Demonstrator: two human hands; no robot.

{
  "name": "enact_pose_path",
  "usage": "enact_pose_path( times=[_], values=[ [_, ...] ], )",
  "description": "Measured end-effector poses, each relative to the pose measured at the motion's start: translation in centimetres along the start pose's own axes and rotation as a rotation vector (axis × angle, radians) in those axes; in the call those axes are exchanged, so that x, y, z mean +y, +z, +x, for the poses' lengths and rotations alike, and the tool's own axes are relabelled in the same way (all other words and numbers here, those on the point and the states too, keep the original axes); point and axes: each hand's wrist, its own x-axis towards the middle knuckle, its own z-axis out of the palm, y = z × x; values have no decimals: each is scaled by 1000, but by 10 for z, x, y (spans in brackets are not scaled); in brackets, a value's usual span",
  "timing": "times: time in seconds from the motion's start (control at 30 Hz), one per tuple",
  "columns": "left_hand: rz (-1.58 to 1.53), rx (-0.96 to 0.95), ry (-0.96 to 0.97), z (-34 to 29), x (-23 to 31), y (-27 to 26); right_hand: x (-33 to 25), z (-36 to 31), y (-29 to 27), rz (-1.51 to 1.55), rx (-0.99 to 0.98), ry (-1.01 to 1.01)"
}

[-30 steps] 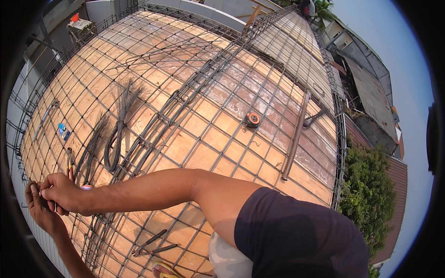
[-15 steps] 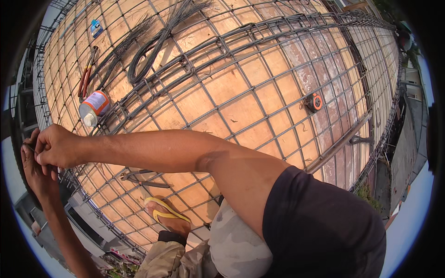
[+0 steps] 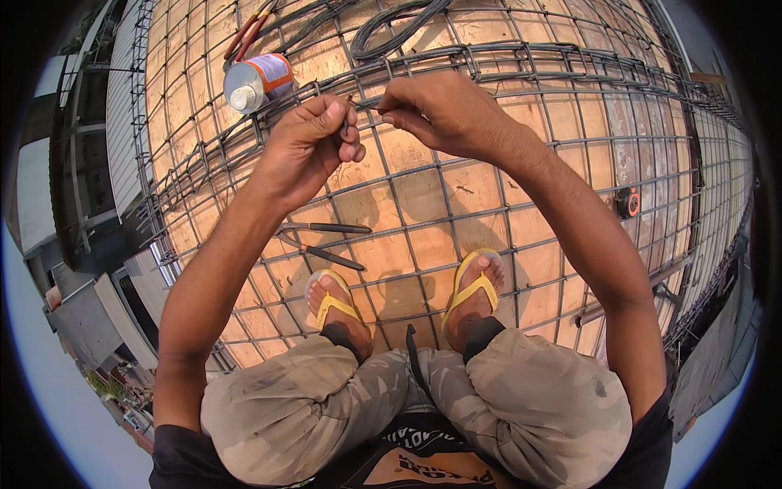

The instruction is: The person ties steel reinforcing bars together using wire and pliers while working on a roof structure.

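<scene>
My left hand [image 3: 314,143] is closed, thumb against curled fingers, on a short piece of thin dark wire [image 3: 345,122]. Just to its right, my right hand [image 3: 444,114] pinches at the wire's other end with thumb and forefinger; the tip there is too small to see well. Both hands are above the rebar mesh [image 3: 391,175], near a thicker run of bundled bars. Beyond my left hand lies a bottle [image 3: 273,73] with a white cap and orange-and-white label. Black-handled pincers [image 3: 326,244] rest on the mesh below my hands.
Red-handled pliers [image 3: 247,34] and a looped bundle of tie wire [image 3: 391,37] lie at the far side. An orange-and-black tape measure [image 3: 627,203] sits at the right. Plywood [image 3: 423,196] shows under the mesh. My feet in yellow flip-flops [image 3: 334,306] stand on it.
My view has turned left and down. Both hands, earlier close together at the far left edge, now appear in front of me, slightly apart, over the mesh.
</scene>
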Motion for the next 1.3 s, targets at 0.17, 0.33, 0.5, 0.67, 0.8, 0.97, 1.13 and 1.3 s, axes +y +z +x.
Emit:
enact_pose_path(
  times=[0.17, 0.33, 0.5, 0.67, 0.8, 0.97, 1.13, 1.3],
  values=[
    [-349, -198, -130, -15, -63, 9, -15, -40, 8, -8, -4, -8],
    [-434, -128, -204, -47, -101, -6, -24, -52, 14, -67, -122, -119],
    [3, 187, -77, -55, -102, -27, -33, -44, 29, 279, -290, 317],
    [201, 449, 127, -52, -97, -19, -44, -33, 46, 765, -269, 835],
    [392, 591, 251, -44, -99, -13, -47, -31, 56, 972, -163, 900],
    [91, 503, 133, -31, -93, -26, -56, -42, 61, 1243, -154, 903],
    [-17, 327, 31, -36, -89, -43, -46, -54, 69, 1000, -255, 754],
    [-132, 199, -24, -47, -90, -50, -39, -46, 62, 637, -342, 444]
  ],
)
